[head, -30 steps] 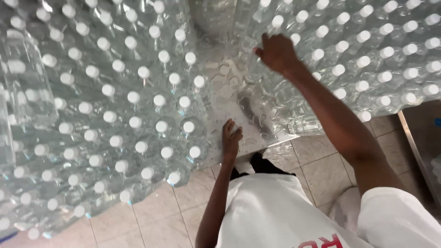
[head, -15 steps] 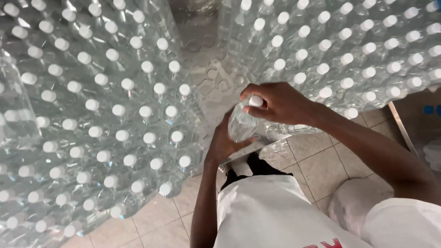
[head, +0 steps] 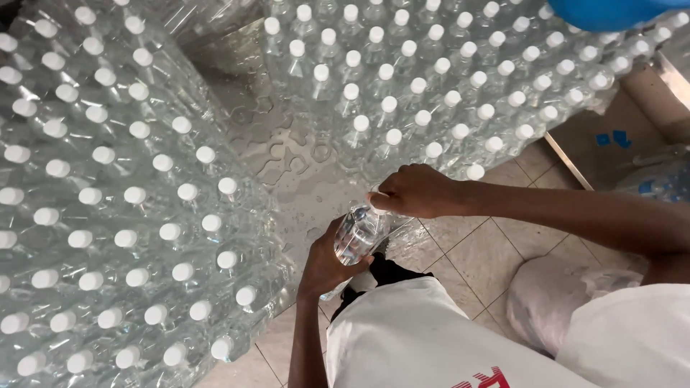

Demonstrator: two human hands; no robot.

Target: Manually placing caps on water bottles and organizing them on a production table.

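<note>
A person in a white garment (head: pixel 438 338) stands over a tiled floor (head: pixel 489 251) between two large stacks of shrink-wrapped water bottles, holding a single clear plastic water bottle (head: pixel 359 233) in both hands just in front of the body. The left hand (head: pixel 327 262) is cupped under and around the lower body of the bottle, fingers curled against its side, while the right hand (head: pixel 413 190) is closed over the top of the bottle, gripping it at the neck so that the cap is almost wholly hidden beneath the fingers. The bottle tilts, its top leaning up and to the right toward the right hand. To the person's left, a stack of clear bottles with white caps (head: pixel 108 215), bound in transparent film, fills that side of the view; a second such stack of white-capped bottles (head: pixel 417 86) rises ahead and to the right, its nearest corner just beyond the right hand. Between the two stacks lies a wet, glossy sheet of clear plastic film (head: pixel 287 165) beaded with water. A curved blue object (head: pixel 611 11) cuts into the upper right corner, and a brown cardboard surface with small blue marks (head: pixel 611 136) shows beside the right-hand stack. A crumpled translucent plastic bag (head: pixel 553 294) rests on the tiles beneath the right forearm.
</note>
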